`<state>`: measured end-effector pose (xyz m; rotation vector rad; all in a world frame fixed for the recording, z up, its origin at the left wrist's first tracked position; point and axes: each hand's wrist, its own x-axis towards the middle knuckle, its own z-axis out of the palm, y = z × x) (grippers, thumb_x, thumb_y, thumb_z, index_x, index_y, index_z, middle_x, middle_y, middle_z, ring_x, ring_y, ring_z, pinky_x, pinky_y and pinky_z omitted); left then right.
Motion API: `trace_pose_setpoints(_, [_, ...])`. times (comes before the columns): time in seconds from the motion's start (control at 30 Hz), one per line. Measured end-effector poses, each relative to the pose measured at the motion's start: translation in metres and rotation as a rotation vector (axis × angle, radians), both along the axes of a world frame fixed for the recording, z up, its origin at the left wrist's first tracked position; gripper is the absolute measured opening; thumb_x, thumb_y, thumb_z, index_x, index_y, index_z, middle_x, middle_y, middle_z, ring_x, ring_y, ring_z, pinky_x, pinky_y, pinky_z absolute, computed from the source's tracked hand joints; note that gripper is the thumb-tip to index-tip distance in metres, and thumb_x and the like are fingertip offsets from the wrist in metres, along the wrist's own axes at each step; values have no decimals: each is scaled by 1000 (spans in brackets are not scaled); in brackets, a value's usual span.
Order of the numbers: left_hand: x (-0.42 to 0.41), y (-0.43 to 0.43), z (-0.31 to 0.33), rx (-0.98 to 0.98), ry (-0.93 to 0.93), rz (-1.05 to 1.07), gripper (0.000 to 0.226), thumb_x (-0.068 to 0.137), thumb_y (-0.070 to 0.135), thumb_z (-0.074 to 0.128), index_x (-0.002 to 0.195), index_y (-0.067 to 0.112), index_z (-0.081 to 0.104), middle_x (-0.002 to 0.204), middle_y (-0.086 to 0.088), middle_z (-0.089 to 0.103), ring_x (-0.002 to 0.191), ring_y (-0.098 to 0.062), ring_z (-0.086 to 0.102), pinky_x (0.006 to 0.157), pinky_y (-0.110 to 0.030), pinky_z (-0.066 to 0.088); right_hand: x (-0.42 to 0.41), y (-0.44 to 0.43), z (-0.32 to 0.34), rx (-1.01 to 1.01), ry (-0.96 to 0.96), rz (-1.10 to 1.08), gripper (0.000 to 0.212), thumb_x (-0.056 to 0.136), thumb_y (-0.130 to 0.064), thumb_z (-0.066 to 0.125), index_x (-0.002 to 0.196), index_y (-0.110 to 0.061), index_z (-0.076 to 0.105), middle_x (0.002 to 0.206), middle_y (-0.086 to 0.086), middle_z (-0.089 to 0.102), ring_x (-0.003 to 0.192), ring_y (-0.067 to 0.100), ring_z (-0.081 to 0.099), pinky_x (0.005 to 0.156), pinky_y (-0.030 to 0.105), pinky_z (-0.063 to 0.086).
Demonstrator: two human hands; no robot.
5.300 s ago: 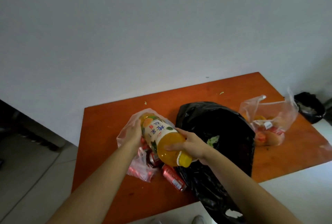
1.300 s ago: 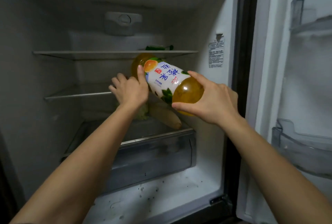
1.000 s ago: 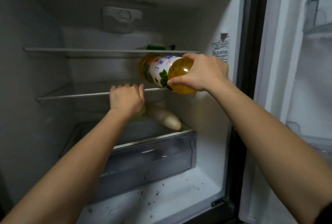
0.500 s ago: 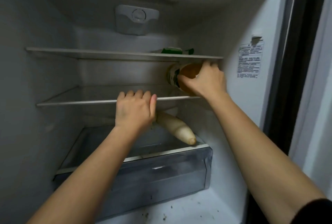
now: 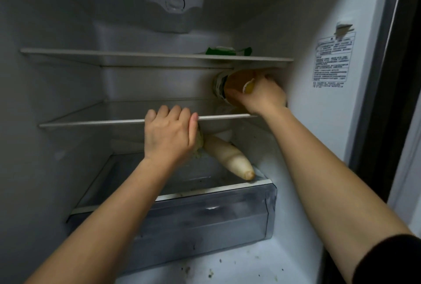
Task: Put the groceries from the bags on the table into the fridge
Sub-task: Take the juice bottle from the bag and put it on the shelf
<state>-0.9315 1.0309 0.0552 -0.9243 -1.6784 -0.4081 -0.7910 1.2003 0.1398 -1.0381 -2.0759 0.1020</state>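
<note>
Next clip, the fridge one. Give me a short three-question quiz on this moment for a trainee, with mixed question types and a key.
1. True or false: the left hand grips the front edge of the middle shelf.
2. The right hand holds the juice bottle: A) inside a bag, B) just under the top shelf, C) in a door bin.
3. Fill in: the green packet lies on the ___ shelf.
Key: 1 true; 2 B; 3 top.
</note>
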Motion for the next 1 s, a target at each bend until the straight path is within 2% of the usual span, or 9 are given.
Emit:
trace_pose_setpoints(0.17, [2,-2,2,-42,-33,11,41,103,36,34,84,14,63,81,-9,66,74,-33,56,70,-42,33,-11,14,4,-89,-31,4,107,74,-82,59,152,-14,30,148,16,44,131,36,50,102,44,46])
trace_pose_setpoints(0.37, [8,-7,4,-110,-100,28,44,103,39,30,88,14,63,85,-9,66,79,-34,56,73,-43,35,-9,11,-2,-152,-35,21,103,87,-71,55,156,-9,12,155,20,26,140,40,38,111,46,37])
trace_pose_setpoints(0.5, [13,-13,6,-169,-145,42,48,102,42,24,93,15,62,91,-9,66,84,-33,57,75,-43,36,10,-3,-21,-122,38,39,78,96,-54,52,152,-7,26,146,24,38,130,45,48,102,45,42])
trace_pose_setpoints(0.6, [17,-16,4,-195,-196,30,52,101,46,19,100,16,61,99,-9,64,91,-32,56,80,-44,36,30,-24,-56,107,88,43,64,100,-51,42,147,-8,39,134,25,51,120,44,52,99,46,42])
trace_pose_setpoints(0.7, [20,-23,-5,-185,-236,6,55,99,51,19,117,15,57,116,-13,59,107,-33,51,98,-48,34,47,-42,-98,215,95,114,58,103,-54,34,147,-18,46,152,18,43,142,35,35,117,49,30])
trace_pose_setpoints(0.77, [25,-32,-23,-119,-239,-50,55,100,49,26,135,14,50,134,-17,52,127,-35,44,114,-50,24,57,-54,-130,155,130,167,58,102,-54,35,151,-22,40,161,11,30,150,31,22,120,49,25])
trace_pose_setpoints(0.8, [29,-37,-35,-74,-244,-84,54,101,46,32,141,14,48,143,-19,47,136,-35,38,118,-51,20,62,-59,-147,124,155,183,58,102,-53,35,151,-22,40,162,11,29,150,31,23,120,49,26])
trace_pose_setpoints(0.9, [48,-55,-83,40,-372,-169,51,99,41,39,138,11,53,149,-20,43,140,-37,35,113,-56,30,75,-72,-197,104,165,207,61,97,-53,37,145,-18,48,156,16,38,144,35,34,114,49,34])
trace_pose_setpoints(1.0, [73,-79,-135,-14,-499,-140,54,99,44,36,136,10,55,147,-19,45,137,-38,39,109,-57,35,81,-83,-239,53,148,249,57,98,-48,47,144,-14,48,155,18,39,141,37,37,112,50,37])
